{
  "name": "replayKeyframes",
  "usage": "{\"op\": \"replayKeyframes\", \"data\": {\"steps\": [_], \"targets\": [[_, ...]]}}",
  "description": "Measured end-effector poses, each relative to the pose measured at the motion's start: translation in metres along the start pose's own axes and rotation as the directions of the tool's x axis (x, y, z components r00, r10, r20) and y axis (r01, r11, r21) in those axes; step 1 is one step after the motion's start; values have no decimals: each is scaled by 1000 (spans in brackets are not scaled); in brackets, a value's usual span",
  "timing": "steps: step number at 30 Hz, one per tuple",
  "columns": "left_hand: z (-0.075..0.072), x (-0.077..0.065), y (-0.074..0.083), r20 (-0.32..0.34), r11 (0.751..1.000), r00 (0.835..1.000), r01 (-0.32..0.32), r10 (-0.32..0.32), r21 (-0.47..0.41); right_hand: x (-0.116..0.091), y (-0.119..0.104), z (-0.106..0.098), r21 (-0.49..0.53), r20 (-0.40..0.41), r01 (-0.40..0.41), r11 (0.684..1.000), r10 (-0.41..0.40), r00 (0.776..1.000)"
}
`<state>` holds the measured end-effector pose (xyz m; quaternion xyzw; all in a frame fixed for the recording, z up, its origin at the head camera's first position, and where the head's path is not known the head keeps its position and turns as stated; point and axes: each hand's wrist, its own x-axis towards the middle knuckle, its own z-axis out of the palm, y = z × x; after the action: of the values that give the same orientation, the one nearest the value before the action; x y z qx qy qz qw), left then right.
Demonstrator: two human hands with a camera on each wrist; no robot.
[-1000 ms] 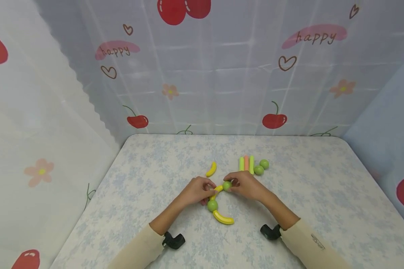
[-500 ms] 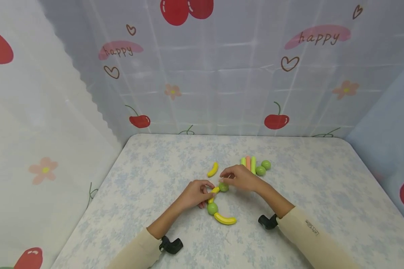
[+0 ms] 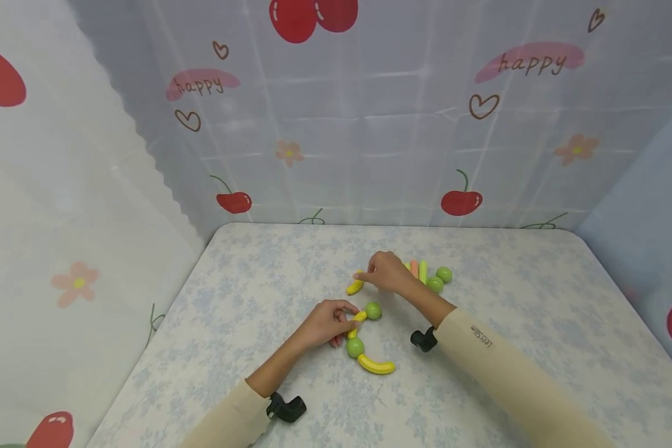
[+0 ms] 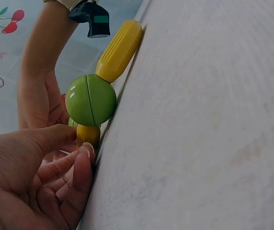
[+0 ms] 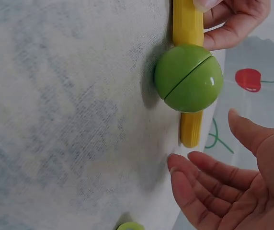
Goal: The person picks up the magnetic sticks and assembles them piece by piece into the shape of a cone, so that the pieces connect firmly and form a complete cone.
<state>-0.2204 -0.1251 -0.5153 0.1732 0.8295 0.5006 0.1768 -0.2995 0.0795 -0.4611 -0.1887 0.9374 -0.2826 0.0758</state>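
Two hands at a chain of toy pieces on a patterned table [image 3: 246,323]
The left hand [image 3: 326,323] pinches a curved yellow piece [image 5: 187,26] between an upper green ball [image 3: 373,310] and a lower green ball [image 3: 355,347]; the right hand [image 3: 389,272], fingers spread and grasping nothing, is just beside a loose yellow piece [image 3: 354,287] beyond the chain

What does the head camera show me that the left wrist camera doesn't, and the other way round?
Only the head view: the loose yellow piece, the pale green sticks, the orange stick and the two loose green balls beside them.

Only the left wrist view: the seam across the nearest green ball, and fine grooves along the yellow piece joined above it.

Both: the left hand pinching a yellow piece, the right hand, and the cherry-printed backdrop.
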Motion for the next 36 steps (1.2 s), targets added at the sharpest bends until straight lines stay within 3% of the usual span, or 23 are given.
{"op": "replayKeyframes", "data": {"steps": [6,11,14,27,36], "targets": [[0,-1,1,3,1000,1000,-8,8,-1,12,-9,7,-114,57,-141,983,148,987],[-1,-1,1,4,1000,1000,-5,5,-9,20,-12,11,-228,77,-192,954,214,974],[-1,-1,1,4,1000,1000,-2,2,-17,22,-11,12,-231,85,-208,951,233,969],[1,0,-2,-14,1000,1000,0,-1,-21,21,-3,13,-126,71,-183,975,193,979],[1,-1,-2,-19,1000,1000,8,-9,-18,11,-3,4,-43,-6,-104,994,104,995]]}}
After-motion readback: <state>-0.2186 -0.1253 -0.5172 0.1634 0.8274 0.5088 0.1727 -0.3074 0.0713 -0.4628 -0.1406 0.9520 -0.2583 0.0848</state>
